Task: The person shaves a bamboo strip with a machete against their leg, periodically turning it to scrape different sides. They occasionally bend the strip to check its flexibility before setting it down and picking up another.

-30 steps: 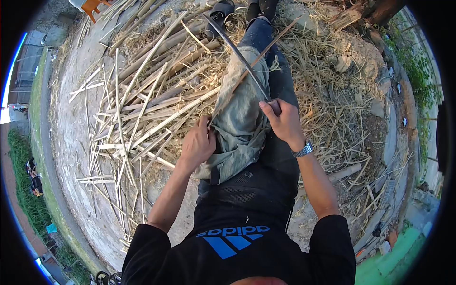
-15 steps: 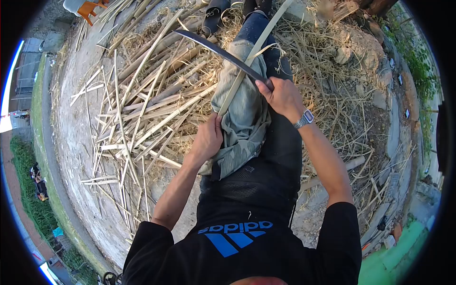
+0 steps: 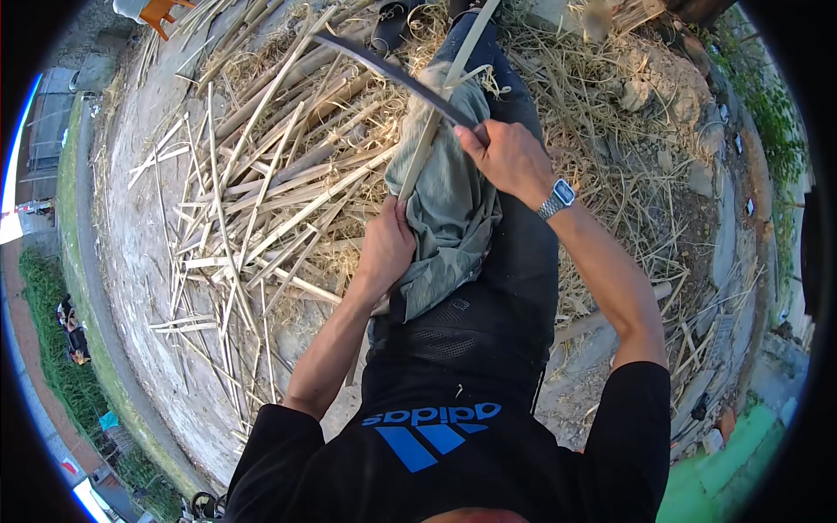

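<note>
A wide heap of pale split bamboo slats and canes (image 3: 270, 192) covers the concrete ground out beyond the left hand's knuckles, fanning away from the person's leg. On the far side of the right hand's fingers lies a loose litter of dry yellow straw and shavings (image 3: 610, 131). A crumpled grey-green cloth (image 3: 453, 218) is draped over the thigh, directly under both sets of fingers and between them. A long, dark, gently curved steel blade (image 3: 392, 77) sticks out from the right hand (image 3: 506, 157) up and to the left; those fingers are wrapped tight around its handle, which is hidden inside the fist. A thin pale bamboo strip (image 3: 417, 161) rises from the left hand (image 3: 388, 244), whose fingers are closed around its lower end, and runs up along the leg, crossing under the blade just ahead of the right fingertips. A silver wristwatch with a blue face (image 3: 558, 193) sits just behind the right hand.
</note>
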{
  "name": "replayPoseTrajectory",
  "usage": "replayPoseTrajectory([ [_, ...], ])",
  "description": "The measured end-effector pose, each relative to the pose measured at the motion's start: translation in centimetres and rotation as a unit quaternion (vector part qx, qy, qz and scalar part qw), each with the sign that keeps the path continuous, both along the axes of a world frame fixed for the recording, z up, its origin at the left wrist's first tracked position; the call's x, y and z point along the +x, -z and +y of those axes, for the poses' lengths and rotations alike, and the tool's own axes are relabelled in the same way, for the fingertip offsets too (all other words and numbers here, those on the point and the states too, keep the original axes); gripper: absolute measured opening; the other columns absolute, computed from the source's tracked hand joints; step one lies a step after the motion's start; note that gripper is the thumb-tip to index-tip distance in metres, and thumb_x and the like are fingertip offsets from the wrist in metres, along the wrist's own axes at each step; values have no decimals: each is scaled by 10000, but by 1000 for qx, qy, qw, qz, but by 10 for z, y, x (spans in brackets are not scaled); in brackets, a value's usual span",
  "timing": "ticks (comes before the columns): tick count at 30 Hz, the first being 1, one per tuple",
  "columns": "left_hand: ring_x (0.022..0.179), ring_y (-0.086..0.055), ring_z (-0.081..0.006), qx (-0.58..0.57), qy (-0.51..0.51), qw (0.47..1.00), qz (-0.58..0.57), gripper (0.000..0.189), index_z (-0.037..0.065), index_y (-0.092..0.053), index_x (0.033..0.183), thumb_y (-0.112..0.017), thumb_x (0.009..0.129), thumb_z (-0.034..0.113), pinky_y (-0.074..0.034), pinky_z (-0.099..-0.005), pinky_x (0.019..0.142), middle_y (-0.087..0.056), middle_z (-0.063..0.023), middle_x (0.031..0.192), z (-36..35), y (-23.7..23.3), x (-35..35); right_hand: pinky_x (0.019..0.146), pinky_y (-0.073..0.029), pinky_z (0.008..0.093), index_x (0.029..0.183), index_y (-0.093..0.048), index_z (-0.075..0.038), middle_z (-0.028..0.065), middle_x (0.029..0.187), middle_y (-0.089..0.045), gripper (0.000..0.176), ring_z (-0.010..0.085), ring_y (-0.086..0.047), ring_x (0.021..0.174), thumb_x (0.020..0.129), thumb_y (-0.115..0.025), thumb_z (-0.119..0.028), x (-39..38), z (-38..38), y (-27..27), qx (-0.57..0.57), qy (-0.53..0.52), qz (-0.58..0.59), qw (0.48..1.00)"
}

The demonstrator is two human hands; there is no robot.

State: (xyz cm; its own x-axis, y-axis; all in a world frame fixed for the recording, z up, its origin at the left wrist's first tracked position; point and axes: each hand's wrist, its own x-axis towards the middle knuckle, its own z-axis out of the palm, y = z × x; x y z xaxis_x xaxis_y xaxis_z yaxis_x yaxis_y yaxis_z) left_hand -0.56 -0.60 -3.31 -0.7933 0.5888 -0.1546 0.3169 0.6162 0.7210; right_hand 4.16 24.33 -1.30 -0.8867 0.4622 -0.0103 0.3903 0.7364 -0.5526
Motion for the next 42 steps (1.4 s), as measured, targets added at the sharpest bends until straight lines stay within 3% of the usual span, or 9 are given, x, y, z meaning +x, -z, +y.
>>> replayPoseTrajectory([
  [12,748,-603,-559,3,-8,1000,-15,250,-51,-548,1011,-423,1090,149,-448,-557,618,-615,-344,753,-24,-2,5,590,-529,469,767,-662,-21,208,611,-639,683,399,-689,631,983,-550,-660,-1,40,4,71,-123,21,990],
  [16,720,-612,-550,14,43,998,-48,250,-42,-558,989,-449,1091,158,-453,-542,591,-603,-325,705,-40,-9,4,572,-522,479,716,-679,-51,184,617,-656,709,370,-680,608,993,-506,-681,-27,169,18,84,116,-47,989],
  [19,697,-596,-524,65,71,995,-17,296,-45,-579,974,-440,1103,182,-448,-526,619,-603,-317,719,-36,-8,-9,537,-487,463,655,-621,-36,171,563,-605,750,373,-628,551,1001,-487,-688,-12,155,-5,68,115,-26,991],
  [22,636,-595,-421,-7,38,992,-117,350,-48,-595,957,-437,1116,222,-448,-493,628,-594,-266,695,-35,-15,-14,521,-473,441,670,-618,-39,144,542,-582,702,371,-603,529,990,-545,-660,19,86,-25,34,48,35,998],
  [25,563,-524,-142,-9,41,986,-160,419,-18,-610,968,-438,1132,328,-437,-362,544,-562,-64,657,-38,-9,-19,547,-515,455,730,-650,-64,147,578,-625,614,374,-661,582,970,-603,-626,41,21,-22,19,-24,19,999],
  [32,562,-483,-131,53,68,980,-177,373,-21,-593,1001,-420,1137,281,-421,-352,535,-514,-51,637,-43,13,-9,575,-543,483,753,-678,-57,186,651,-675,629,406,-689,652,967,-584,-641,5,39,12,26,-13,-18,999],
  [35,616,-554,-374,34,29,991,-130,345,-56,-592,1001,-424,1120,220,-451,-462,625,-573,-250,695,-36,6,-4,577,-543,482,774,-696,-62,184,662,-685,628,397,-695,648,968,-577,-647,6,12,1,8,-12,-19,1000],
  [38,651,-559,-446,-6,22,979,-201,340,-58,-594,1011,-424,1117,217,-453,-478,639,-598,-281,734,-42,-7,-5,548,-518,457,762,-651,-50,166,602,-640,624,378,-657,585,990,-565,-624,15,25,10,46,-121,6,992],
  [42,682,-562,-494,10,45,989,-140,325,-62,-590,1025,-419,1112,200,-462,-488,653,-606,-307,753,-34,-11,-5,553,-517,465,765,-664,-29,178,612,-649,642,401,-661,605,1001,-552,-616,-16,65,4,61,-8,-40,997],
])
